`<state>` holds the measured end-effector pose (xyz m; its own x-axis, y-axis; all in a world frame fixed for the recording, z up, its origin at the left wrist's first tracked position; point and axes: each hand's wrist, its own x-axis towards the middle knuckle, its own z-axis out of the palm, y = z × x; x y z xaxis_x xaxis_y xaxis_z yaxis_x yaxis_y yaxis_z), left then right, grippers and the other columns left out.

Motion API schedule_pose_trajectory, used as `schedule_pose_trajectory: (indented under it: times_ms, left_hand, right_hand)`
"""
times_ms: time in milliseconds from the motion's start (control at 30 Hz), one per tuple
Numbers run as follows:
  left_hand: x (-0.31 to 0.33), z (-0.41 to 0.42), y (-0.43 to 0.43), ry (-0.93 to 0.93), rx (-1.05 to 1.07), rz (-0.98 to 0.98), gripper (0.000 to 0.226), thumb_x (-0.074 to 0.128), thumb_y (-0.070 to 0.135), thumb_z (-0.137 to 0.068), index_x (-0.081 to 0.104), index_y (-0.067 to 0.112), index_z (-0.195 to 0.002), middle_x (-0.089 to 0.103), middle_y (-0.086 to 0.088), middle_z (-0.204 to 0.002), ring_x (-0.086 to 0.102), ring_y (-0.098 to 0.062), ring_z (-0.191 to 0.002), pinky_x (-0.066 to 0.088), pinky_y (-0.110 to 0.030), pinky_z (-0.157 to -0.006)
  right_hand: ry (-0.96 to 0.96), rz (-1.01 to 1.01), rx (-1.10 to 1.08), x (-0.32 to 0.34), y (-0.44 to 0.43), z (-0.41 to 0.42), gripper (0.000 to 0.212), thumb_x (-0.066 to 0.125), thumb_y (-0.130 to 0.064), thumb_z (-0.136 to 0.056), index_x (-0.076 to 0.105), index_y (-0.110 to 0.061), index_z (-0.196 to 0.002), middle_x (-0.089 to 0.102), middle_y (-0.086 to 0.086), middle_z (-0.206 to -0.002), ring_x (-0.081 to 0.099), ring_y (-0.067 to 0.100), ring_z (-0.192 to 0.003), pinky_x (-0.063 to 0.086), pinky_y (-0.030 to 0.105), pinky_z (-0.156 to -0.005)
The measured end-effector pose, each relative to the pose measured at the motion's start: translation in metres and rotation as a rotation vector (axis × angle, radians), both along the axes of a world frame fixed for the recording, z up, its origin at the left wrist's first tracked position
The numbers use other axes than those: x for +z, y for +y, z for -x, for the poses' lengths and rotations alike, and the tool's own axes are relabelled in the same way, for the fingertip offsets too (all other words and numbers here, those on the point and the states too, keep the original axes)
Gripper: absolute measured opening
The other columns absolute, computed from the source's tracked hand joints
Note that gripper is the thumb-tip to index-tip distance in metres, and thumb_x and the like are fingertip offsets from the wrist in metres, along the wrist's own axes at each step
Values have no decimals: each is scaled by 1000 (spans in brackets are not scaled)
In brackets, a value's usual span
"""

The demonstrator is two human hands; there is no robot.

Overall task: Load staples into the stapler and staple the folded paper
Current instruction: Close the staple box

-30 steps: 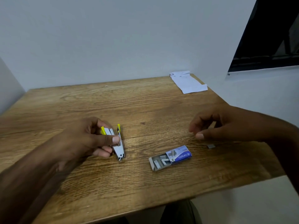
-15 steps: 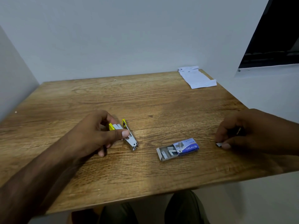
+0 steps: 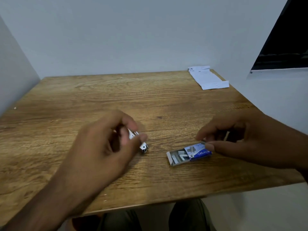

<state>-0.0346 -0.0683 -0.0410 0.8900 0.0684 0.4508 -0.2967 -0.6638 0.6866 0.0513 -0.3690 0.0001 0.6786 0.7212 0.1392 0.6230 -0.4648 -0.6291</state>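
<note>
Head view shows a wood-grain table set into a corner of plain pale walls, with a dark window at upper right. Left of centre, the left hand curls its fingers closed around a small metal stapler; only its shiny nose shows, and the hand is blurred. Right of centre lies a little cardboard staple box, its blue sleeve slid back, reading "kangaro" upside down, with grey staple strips loose in the tray. Just above it, the right hand pinches a thin grey staple strip between thumb and forefinger. Folded white paper rests in the table's far right corner.
</note>
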Motion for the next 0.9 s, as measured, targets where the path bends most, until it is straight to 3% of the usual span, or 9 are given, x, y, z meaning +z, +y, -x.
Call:
schedule_pose_trajectory:
  times_ms: [100, 200, 367, 567, 900]
  left_hand:
    - [-13, 9, -29, 145, -156, -58, 29, 72, 53, -80, 63, 34, -100, 64, 8, -67, 53, -5, -45, 39, -14, -47]
    - [-20, 9, -42, 207, -143, -161, 36, 72, 59, -77, 60, 41, -106, 64, 12, -67, 58, -2, -56, 48, -24, -55]
    - [-22, 5, -45, 268, -83, -311, 52, 55, 74, -71, 53, 47, -116, 61, 18, -66, 56, 2, -66, 53, -30, -68]
    - [-20, 3, -50, 285, -53, -388, 40, 54, 68, -83, 53, 48, -118, 59, 17, -66, 59, -2, -71, 53, -33, -70]
    - [-22, 3, -53, 290, -14, -392, 37, 52, 70, -78, 50, 49, -109, 60, 19, -63, 58, 0, -65, 53, -31, -66]
  right_hand:
    - [-1, 80, 52, -1, 22, 4, 23, 70, -51, -80, 76, -44, -101, 74, -21, -86, 71, 6, -83, 56, 22, -63]
    - [-65, 172, 79, -5, 38, 7, 27, 66, -59, -81, 75, -44, -102, 72, -24, -88, 68, 3, -85, 54, 20, -63]
    - [-144, 263, 48, -15, 48, 11, 36, 61, -63, -80, 73, -44, -108, 64, -21, -87, 61, 2, -82, 53, 32, -67]
    - [-186, 322, 0, -12, 51, 14, 30, 69, -57, -80, 76, -42, -106, 65, -19, -85, 59, 0, -78, 51, 31, -66]
    - [-218, 466, 40, -7, 52, 12, 39, 62, -61, -84, 70, -44, -118, 61, -22, -92, 54, -4, -82, 43, 21, -68]
